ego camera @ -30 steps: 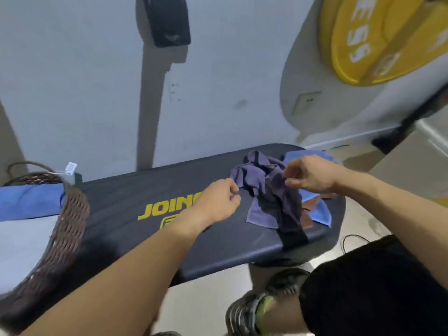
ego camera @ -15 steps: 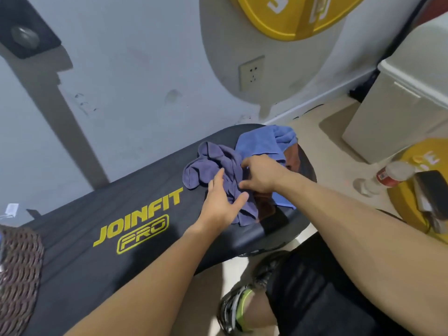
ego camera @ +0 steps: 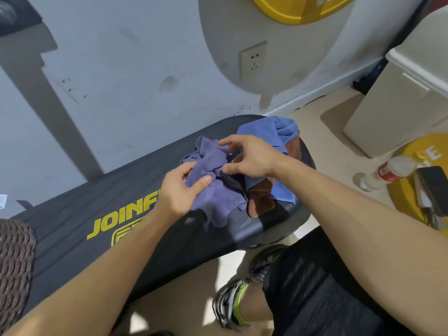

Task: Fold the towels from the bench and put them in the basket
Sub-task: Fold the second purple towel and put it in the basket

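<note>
Pinching purple towel (ego camera: 213,187) with left hand (ego camera: 180,190), thumb and fingers clamped on crumpled edge. Right hand (ego camera: 249,158) just beyond, loosely spread over same heap, grasping nothing clearly. Soft terry, bunched, no clear long axis; blue towel (ego camera: 264,132) and brown towel (ego camera: 260,202) rightward on padded table (ego camera: 72,221). Wicker basket (ego camera: 14,258) far left.

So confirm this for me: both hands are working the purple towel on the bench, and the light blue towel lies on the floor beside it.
Not the floor. In the head view the light blue towel lies on the bench too, behind the purple towel that the left hand and right hand are working.
</note>
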Demonstrator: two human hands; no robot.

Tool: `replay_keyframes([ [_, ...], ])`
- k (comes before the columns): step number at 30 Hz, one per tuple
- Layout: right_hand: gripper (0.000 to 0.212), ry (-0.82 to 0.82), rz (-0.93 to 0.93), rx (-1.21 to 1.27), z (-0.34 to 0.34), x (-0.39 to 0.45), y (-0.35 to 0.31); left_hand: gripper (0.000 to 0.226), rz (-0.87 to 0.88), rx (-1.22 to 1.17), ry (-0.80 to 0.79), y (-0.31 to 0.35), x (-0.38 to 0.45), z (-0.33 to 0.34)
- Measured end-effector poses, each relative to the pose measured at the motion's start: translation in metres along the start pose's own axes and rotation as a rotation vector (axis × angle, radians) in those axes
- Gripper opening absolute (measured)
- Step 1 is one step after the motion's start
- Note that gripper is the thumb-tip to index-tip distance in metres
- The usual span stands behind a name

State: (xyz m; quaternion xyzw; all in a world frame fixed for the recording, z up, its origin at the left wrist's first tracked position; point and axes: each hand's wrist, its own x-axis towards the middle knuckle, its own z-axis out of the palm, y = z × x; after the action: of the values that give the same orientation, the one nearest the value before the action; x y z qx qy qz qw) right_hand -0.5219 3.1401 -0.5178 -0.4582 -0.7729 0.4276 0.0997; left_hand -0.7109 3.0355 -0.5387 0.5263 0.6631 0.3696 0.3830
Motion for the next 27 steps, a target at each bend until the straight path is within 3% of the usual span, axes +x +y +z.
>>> replay_keyframes([
  [3,0.074,-0.174,-0.044,-0.193,0.026,0.001,-0.011,0.012,0.083,0.118,-0.085,-0.001,-0.02,-0.038],
  [10,0.075,-0.447,0.001,-0.424,0.072,0.016,-0.043,0.012,-0.023,0.443,-0.194,-0.022,-0.052,-0.126],
  [17,0.082,-0.53,-0.017,-0.498,0.127,0.034,-0.071,0.006,-0.188,0.559,-0.211,-0.069,-0.074,-0.185],
  [19,0.071,-0.535,-0.034,-0.51,0.139,0.039,-0.075,0.008,-0.2,0.594,-0.227,-0.082,-0.08,-0.192],
  [23,0.014,-0.597,-0.083,-0.541,0.142,0.052,-0.082,0.013,-0.175,0.587,-0.196,-0.089,-0.082,-0.211],
  [27,0.017,-0.62,-0.071,-0.413,0.123,0.06,-0.095,0.007,-0.199,0.551,-0.208,-0.087,-0.08,-0.231],
])
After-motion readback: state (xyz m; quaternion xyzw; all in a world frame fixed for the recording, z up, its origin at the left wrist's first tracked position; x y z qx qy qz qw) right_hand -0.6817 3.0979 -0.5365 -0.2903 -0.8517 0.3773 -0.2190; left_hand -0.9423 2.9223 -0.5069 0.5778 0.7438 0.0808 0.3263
